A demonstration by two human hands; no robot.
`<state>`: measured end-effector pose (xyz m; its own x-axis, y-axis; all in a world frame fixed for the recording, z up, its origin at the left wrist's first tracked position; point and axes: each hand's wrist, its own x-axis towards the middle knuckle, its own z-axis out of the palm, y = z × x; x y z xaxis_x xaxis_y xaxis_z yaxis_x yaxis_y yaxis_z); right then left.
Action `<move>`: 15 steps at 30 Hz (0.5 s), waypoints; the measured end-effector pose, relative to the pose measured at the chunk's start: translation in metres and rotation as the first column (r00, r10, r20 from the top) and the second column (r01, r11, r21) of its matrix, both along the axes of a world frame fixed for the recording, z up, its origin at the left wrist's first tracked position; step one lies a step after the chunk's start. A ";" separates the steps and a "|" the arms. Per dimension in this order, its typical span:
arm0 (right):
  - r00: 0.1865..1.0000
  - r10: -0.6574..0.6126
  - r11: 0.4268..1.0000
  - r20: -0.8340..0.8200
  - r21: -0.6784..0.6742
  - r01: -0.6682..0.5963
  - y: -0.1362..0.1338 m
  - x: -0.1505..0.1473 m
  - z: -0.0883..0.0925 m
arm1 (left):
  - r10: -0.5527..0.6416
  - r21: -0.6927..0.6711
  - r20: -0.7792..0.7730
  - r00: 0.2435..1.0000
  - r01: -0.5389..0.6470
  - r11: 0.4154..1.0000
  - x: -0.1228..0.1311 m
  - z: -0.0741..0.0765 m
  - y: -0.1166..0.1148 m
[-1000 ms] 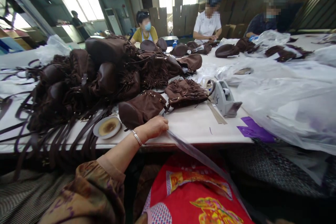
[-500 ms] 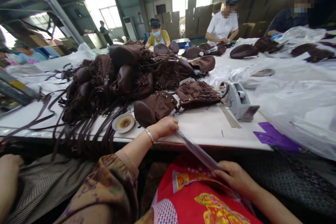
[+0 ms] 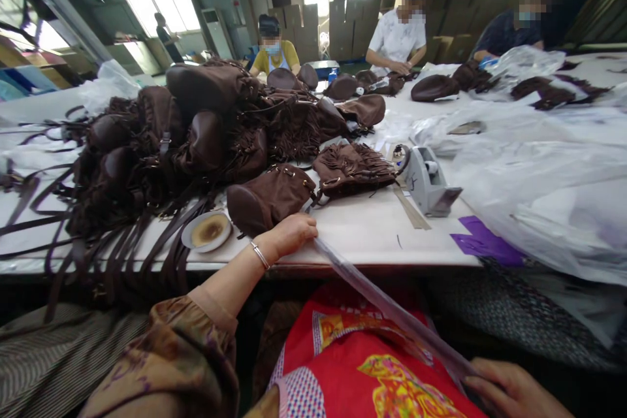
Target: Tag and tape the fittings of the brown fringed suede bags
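Note:
My left hand (image 3: 290,233) rests at the table's front edge with its fingers pinched on one end of a clear plastic strip (image 3: 386,310). The strip runs down and to the right over my red apron (image 3: 362,366) to my right hand (image 3: 509,388) at the bottom edge, which closes on its other end. Just beyond my left hand lies a brown suede bag (image 3: 268,198), and a fringed brown bag (image 3: 351,168) lies to its right.
A big heap of brown bags and straps (image 3: 161,144) covers the table's left half. A small white dish (image 3: 206,231) sits by the front edge. A grey tape dispenser (image 3: 427,181), purple paper (image 3: 484,243) and clear plastic bags (image 3: 543,176) lie right. Three people work across the table.
My right hand has slid down the plastic strip toward the lower right, stretching it longer. My left hand keeps its hold at the table edge. The view has shifted slightly.

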<state>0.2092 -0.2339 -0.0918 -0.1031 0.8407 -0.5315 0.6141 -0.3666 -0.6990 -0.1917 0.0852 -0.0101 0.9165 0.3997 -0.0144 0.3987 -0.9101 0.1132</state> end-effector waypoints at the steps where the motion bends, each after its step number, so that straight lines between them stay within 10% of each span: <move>1: 0.999 0.013 0.999 0.044 0.041 -0.015 0.004 -0.002 0.004 | 0.013 -0.001 0.001 1.000 -0.013 1.000 0.003 0.009 -0.007; 7: 0.946 0.162 0.925 0.282 0.291 -0.245 0.068 -0.062 0.061 | -0.030 -0.082 0.134 0.991 0.041 0.996 0.065 0.065 -0.095; 11: 0.919 0.123 0.879 0.376 0.388 -0.276 0.097 -0.103 0.094 | -0.046 -0.277 0.053 0.998 0.059 0.959 0.102 0.050 -0.146; 15: 0.947 0.289 0.883 0.140 0.344 -0.320 0.097 -0.102 0.102 | 0.028 -0.322 -0.149 0.988 -0.076 0.944 0.083 0.031 -0.146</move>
